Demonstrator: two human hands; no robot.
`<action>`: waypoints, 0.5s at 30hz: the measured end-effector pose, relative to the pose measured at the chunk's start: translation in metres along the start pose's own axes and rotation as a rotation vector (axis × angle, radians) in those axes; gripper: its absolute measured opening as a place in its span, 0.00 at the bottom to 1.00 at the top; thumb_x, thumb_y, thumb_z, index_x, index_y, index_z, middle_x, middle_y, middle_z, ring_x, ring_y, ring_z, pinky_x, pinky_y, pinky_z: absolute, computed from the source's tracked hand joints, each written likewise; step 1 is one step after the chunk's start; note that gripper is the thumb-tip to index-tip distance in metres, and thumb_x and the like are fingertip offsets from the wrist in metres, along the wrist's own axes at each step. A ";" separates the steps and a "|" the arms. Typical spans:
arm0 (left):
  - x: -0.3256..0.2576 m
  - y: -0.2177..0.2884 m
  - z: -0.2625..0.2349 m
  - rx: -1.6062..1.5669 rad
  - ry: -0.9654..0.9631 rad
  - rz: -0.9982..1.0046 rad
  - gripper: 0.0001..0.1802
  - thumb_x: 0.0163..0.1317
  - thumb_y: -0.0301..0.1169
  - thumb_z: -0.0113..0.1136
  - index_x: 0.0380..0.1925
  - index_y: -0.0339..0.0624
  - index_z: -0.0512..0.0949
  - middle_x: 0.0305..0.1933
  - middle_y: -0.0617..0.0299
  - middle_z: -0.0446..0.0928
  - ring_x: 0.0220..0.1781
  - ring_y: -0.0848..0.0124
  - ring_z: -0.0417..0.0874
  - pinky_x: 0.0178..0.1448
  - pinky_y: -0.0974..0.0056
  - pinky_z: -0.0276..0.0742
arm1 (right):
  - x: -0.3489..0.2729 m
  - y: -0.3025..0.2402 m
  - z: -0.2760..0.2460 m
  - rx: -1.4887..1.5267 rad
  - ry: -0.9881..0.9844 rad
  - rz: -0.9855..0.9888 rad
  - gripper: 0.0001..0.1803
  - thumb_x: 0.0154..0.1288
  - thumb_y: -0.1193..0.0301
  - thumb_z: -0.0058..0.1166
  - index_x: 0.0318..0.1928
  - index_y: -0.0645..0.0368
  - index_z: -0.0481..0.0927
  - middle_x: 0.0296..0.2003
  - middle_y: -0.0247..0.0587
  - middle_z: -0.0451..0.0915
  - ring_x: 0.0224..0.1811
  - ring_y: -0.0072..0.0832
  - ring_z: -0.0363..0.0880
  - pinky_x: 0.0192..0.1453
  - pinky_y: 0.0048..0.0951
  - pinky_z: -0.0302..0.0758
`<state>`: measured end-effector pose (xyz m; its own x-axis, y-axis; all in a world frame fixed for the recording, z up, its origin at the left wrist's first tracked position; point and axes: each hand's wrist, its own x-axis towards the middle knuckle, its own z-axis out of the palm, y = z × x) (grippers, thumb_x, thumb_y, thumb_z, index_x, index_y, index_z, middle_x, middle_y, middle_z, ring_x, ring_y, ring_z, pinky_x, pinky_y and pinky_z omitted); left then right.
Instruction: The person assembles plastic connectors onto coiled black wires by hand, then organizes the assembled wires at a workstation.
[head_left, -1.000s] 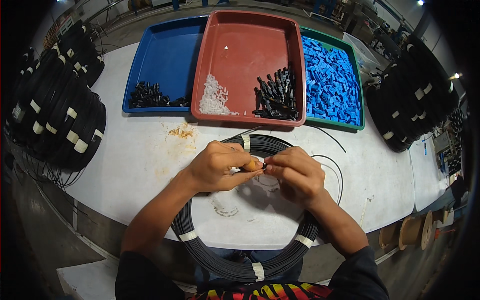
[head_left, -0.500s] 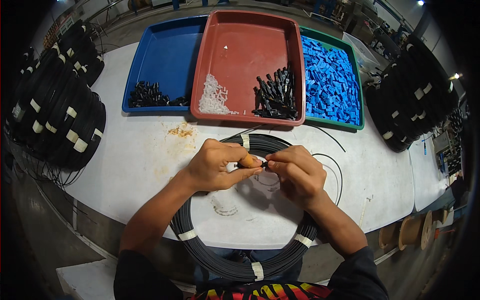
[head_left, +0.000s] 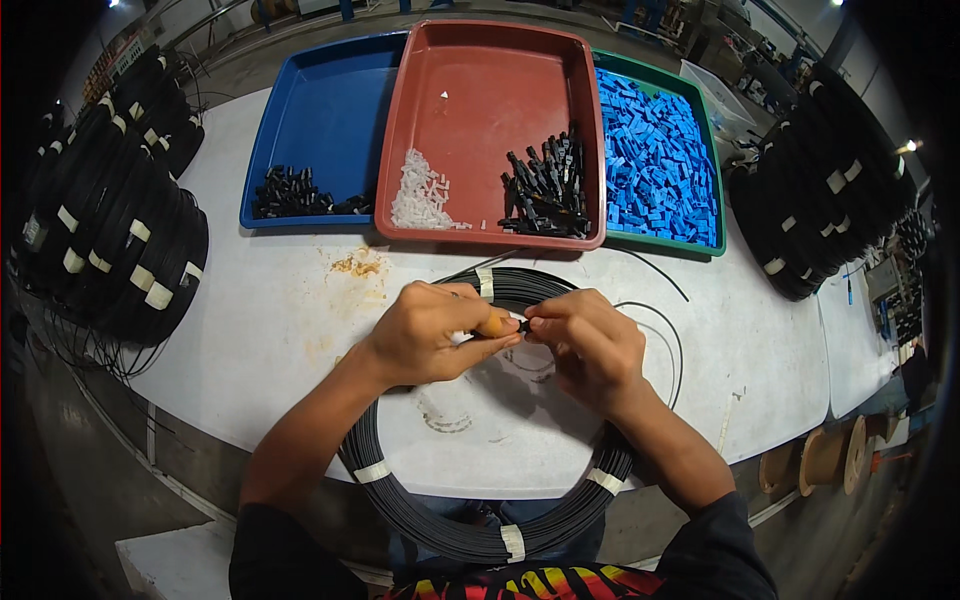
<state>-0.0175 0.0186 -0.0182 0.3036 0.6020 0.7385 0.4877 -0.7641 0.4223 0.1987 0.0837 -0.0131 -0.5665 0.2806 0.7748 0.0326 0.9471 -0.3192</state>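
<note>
Above the far part of a taped black cable coil (head_left: 425,520), my two hands meet fingertip to fingertip. My left hand (head_left: 422,332) is closed in a pinch on a small black connector (head_left: 523,326), mostly covered by the fingers. An orange-yellow wrap covers one of its fingers. From the other side, my right hand (head_left: 596,348) pinches the connector's right end with thumb and index finger. How the connector joins the cable is hidden. A loose cable end (head_left: 680,350) loops out to the right of the coil.
Past the coil stand a blue tray (head_left: 320,100) with black parts, a red tray (head_left: 490,90) with white sleeves and black connectors, and a green tray (head_left: 716,190) full of blue clips. Stacked cable coils flank the white table (head_left: 250,330) at left (head_left: 110,230) and right (head_left: 820,200).
My fingertips have drawn slightly closer together around the connector, leaving less of it showing. The whole view has shifted a little; the trays and coil stay in place.
</note>
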 end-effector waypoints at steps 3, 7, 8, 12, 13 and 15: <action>0.002 0.002 0.000 -0.268 0.044 -0.190 0.09 0.51 0.21 0.76 0.24 0.34 0.82 0.28 0.54 0.86 0.25 0.66 0.86 0.36 0.64 0.83 | 0.004 -0.003 0.000 -0.124 0.041 -0.199 0.15 0.39 0.85 0.61 0.33 0.66 0.79 0.37 0.47 0.84 0.37 0.40 0.85 0.42 0.36 0.82; 0.004 0.003 -0.002 -0.145 -0.010 -0.031 0.08 0.52 0.20 0.76 0.24 0.34 0.82 0.27 0.56 0.86 0.25 0.67 0.85 0.37 0.65 0.82 | 0.002 -0.007 -0.003 0.006 -0.104 0.037 0.13 0.42 0.88 0.59 0.33 0.66 0.79 0.36 0.48 0.84 0.36 0.41 0.85 0.40 0.36 0.81; 0.006 0.004 -0.003 0.028 -0.051 0.110 0.08 0.51 0.18 0.76 0.27 0.34 0.84 0.28 0.57 0.86 0.24 0.67 0.85 0.36 0.65 0.82 | 0.001 -0.007 -0.002 0.002 -0.102 0.041 0.13 0.42 0.88 0.59 0.33 0.66 0.79 0.36 0.48 0.84 0.36 0.41 0.85 0.40 0.36 0.81; 0.004 -0.001 -0.001 0.128 -0.059 0.180 0.09 0.50 0.18 0.78 0.29 0.34 0.85 0.28 0.57 0.87 0.24 0.68 0.84 0.36 0.64 0.83 | 0.001 -0.003 0.001 0.235 -0.133 0.361 0.14 0.45 0.92 0.57 0.34 0.66 0.79 0.36 0.46 0.85 0.35 0.41 0.86 0.38 0.35 0.81; 0.003 -0.001 -0.001 0.130 -0.058 0.177 0.09 0.50 0.18 0.78 0.29 0.34 0.85 0.28 0.57 0.87 0.24 0.68 0.84 0.36 0.64 0.83 | 0.002 -0.006 -0.001 0.193 -0.102 0.312 0.15 0.44 0.93 0.56 0.34 0.67 0.80 0.36 0.48 0.85 0.36 0.39 0.87 0.39 0.33 0.83; 0.001 0.001 -0.001 -0.043 0.015 -0.042 0.09 0.50 0.18 0.78 0.28 0.33 0.84 0.28 0.55 0.86 0.25 0.67 0.85 0.37 0.64 0.83 | 0.004 -0.006 0.001 0.154 -0.074 0.262 0.16 0.43 0.94 0.56 0.34 0.68 0.81 0.36 0.50 0.86 0.37 0.37 0.89 0.39 0.31 0.85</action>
<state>-0.0179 0.0182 -0.0165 0.2707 0.6307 0.7273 0.4641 -0.7474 0.4753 0.1956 0.0787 -0.0088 -0.6136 0.4949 0.6152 0.0639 0.8077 -0.5861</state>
